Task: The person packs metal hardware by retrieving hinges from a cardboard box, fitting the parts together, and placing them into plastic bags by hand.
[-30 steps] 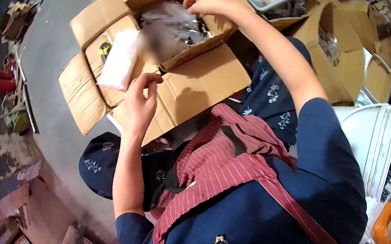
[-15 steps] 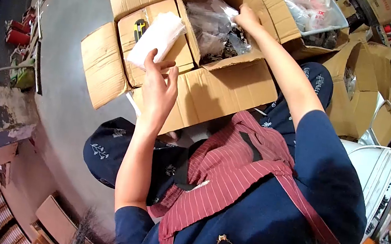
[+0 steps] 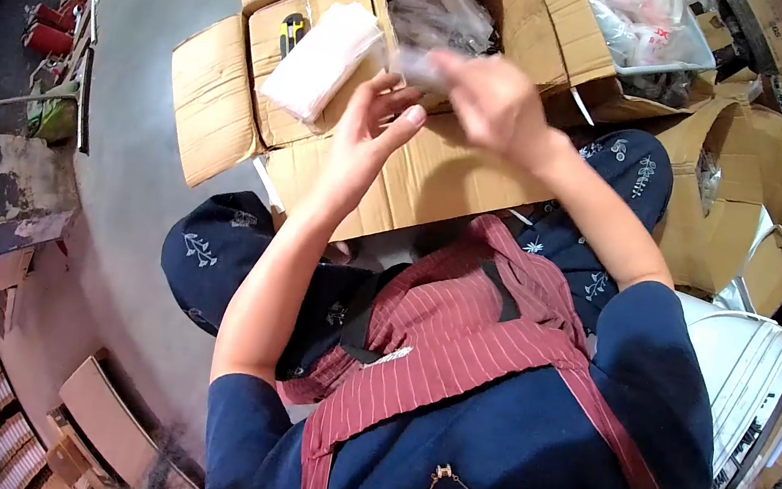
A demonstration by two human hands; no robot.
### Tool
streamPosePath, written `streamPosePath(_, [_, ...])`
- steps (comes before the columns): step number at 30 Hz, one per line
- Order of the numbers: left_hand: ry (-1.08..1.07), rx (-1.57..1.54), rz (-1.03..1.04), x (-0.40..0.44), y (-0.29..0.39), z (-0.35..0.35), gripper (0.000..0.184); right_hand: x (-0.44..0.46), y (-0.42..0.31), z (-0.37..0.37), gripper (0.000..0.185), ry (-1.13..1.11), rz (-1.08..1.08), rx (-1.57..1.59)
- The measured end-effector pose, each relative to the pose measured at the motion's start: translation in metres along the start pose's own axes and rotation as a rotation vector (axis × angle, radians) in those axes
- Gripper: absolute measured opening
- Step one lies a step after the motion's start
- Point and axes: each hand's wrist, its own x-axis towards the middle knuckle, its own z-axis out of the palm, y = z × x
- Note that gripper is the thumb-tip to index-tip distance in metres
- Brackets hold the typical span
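You see the white packet [image 3: 322, 62] brightly lit, nearly washed out, while soft shadow falls on the cardboard box [image 3: 398, 195] and the far left lies dim. Blur smears your right hand [image 3: 494, 106] and its clear plastic [image 3: 421, 70]; fisheye distortion curves your view's edges into black.

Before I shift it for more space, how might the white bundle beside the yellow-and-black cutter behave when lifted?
The white bundle may sag, since it looks like thin, soft film. Its smooth, plastic-looking surface could make it slippery. Lying flat on cardboard, it seems unlikely to roll.
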Motion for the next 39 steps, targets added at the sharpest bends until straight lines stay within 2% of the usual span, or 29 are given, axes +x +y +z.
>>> streamPosePath(1, [-0.024,-0.161,-0.053,0.0,-0.001,0.002,0.053,-0.002,-0.022,0.003,0.056,-0.071,0.021,0.064])
streamPosePath(2, [-0.062,-0.183,-0.103,0.001,-0.001,-0.001,0.045,-0.003,-0.042,0.006,0.06,-0.142,0.044,0.128])
streamPosePath(3, [-0.023,-0.196,-0.123,0.0,-0.001,-0.003,0.041,0.0,-0.055,0.011,0.068,-0.004,0.087,0.267])
streamPosePath(4, [0.015,-0.209,-0.143,0.0,0.001,-0.004,0.037,-0.002,-0.058,0.012,0.067,-0.042,0.137,0.326])
streamPosePath(6, [0.083,-0.248,-0.195,0.003,-0.002,-0.015,0.032,-0.002,-0.061,0.011,0.06,-0.033,0.426,0.832])
streamPosePath(7, [0.165,-0.242,-0.211,0.0,0.003,-0.014,0.03,-0.006,-0.051,0.013,0.053,-0.068,0.481,0.839])
streamPosePath(11, [0.109,-0.178,-0.214,-0.003,-0.003,-0.019,0.029,-0.002,-0.031,0.009,0.042,-0.11,0.642,0.778])
streamPosePath(14, [-0.002,-0.099,-0.238,-0.01,-0.013,-0.016,0.027,-0.008,-0.028,0.02,0.03,-0.243,0.697,0.922])
streamPosePath(15, [-0.068,-0.085,-0.252,-0.012,-0.001,-0.01,0.024,-0.009,-0.028,0.024,0.021,-0.165,0.682,0.967])
streamPosePath(18, [-0.053,0.014,-0.288,-0.013,-0.005,-0.008,0.021,-0.008,-0.024,0.014,0.014,-0.136,0.834,1.083])
streamPosePath(19, [-0.045,-0.014,-0.235,-0.01,-0.011,-0.011,0.02,-0.005,-0.021,0.009,0.011,-0.117,0.879,1.11])
streamPosePath(20, [-0.027,0.005,-0.242,-0.009,-0.01,-0.012,0.02,-0.003,-0.019,0.005,0.011,-0.108,0.851,1.023])
streamPosePath(22, [0.009,0.045,-0.255,-0.008,-0.003,-0.013,0.022,-0.003,-0.019,0.007,0.018,-0.003,0.877,1.058])
streamPosePath(25, [-0.012,0.097,-0.231,-0.008,0.004,-0.01,0.032,-0.006,-0.015,0.007,0.019,-0.006,0.889,1.096])
streamPosePath(26, [-0.028,0.118,-0.232,-0.008,0.005,-0.01,0.036,-0.006,-0.013,0.01,0.019,0.054,0.903,1.142])
streamPosePath(29, [-0.105,0.192,-0.363,-0.011,0.012,-0.008,0.046,-0.008,-0.003,0.018,0.014,0.227,0.921,1.239])
streamPosePath(32, [-0.112,0.213,-0.41,-0.01,0.005,-0.006,0.052,-0.003,-0.009,0.003,0.014,0.214,0.973,1.197])
streamPosePath(33, [-0.148,0.206,-0.418,-0.009,0.002,-0.009,0.053,-0.004,-0.009,0.007,0.015,0.222,0.886,1.059])
streamPosePath(36, [-0.053,0.2,-0.27,-0.005,-0.006,-0.012,0.055,-0.008,-0.02,0.008,0.015,0.165,0.493,0.318])
streamPosePath(37, [-0.083,0.175,-0.314,-0.005,-0.004,-0.015,0.059,-0.006,-0.028,0.005,0.016,0.149,0.389,0.212])
streamPosePath(39, [-0.04,-0.089,-0.31,-0.007,-0.002,-0.011,0.065,-0.007,-0.044,0.02,0.018,0.183,0.22,0.25])
